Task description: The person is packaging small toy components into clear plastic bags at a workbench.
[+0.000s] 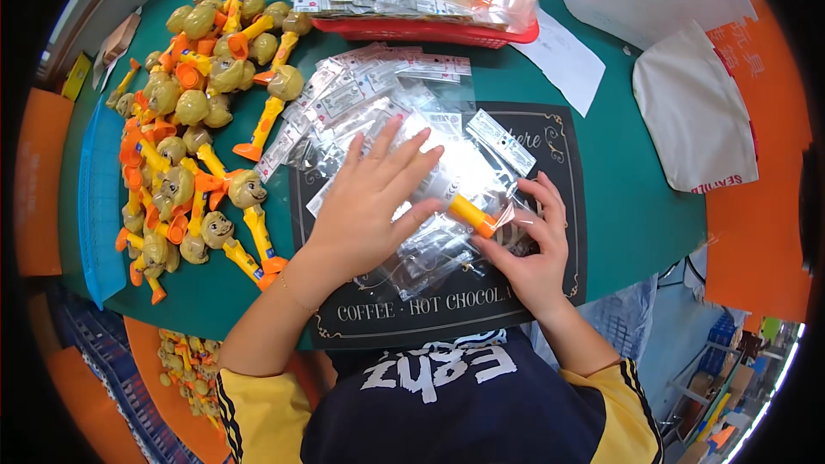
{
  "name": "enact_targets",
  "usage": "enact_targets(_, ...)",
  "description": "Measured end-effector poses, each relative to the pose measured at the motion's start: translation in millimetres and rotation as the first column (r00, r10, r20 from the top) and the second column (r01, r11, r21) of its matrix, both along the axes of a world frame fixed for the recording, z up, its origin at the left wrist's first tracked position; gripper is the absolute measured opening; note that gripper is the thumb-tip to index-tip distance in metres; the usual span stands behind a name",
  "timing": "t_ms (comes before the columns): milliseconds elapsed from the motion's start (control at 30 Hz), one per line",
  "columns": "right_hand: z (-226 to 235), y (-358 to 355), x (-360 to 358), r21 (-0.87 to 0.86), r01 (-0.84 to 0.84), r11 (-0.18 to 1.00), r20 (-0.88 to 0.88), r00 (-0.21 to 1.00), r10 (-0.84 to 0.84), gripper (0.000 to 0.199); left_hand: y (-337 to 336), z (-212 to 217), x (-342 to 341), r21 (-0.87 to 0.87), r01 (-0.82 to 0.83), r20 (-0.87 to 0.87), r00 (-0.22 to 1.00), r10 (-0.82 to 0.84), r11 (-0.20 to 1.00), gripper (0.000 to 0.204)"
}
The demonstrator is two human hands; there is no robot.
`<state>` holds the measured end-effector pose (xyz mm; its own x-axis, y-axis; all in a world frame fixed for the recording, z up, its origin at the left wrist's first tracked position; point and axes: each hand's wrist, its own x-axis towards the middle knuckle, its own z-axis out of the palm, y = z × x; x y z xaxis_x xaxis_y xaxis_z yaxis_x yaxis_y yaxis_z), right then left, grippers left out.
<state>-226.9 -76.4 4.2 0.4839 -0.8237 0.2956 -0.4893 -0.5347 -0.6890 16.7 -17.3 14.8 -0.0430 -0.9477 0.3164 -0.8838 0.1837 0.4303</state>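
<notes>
A toy candy dispenser with a yellow stem and orange foot (470,214) lies in a clear plastic bag on a heap of similar bags (438,245). My left hand (374,185) rests flat over it with fingers spread, hiding its upper end. At the orange foot, my right hand (534,245) curls its thumb and fingers around the edge of the bag. More flat bags with white printed headers (344,90) fan out beyond my left hand. Under everything lies a black placemat (550,292) with pale lettering and scrollwork.
Many dispensers with round blond heads (191,107) pile up at the left beside a blue tray (103,198). A red basket (430,30) full of bagged pieces stands at the back. A paper sheet (563,60) and a whitish cloth cap (694,116) lie to the right.
</notes>
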Motion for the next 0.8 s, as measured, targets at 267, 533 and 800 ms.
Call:
enact_targets(267,1.5,11.9,-7.1,-0.363,-0.056,0.93,-0.202,0.979,-0.02,0.032,-5.1,-9.1,-4.1,0.144,0.098,-0.224,0.972,-0.064,0.985,0.057)
enact_targets(533,-0.8,3.8,-9.8,-0.176,-0.023,0.984,-0.132,0.991,0.0,0.034,-13.4,-4.2,-11.6,0.147,0.094,-0.086,0.993,-0.082,0.985,0.058)
enact_targets(800,-0.6,2.6,-5.8,-0.02,0.025,0.999,-0.24,0.97,-0.029,0.038,-15.5,-5.9,-25.2,0.066,0.164,0.159,0.972,-0.172,0.984,0.058)
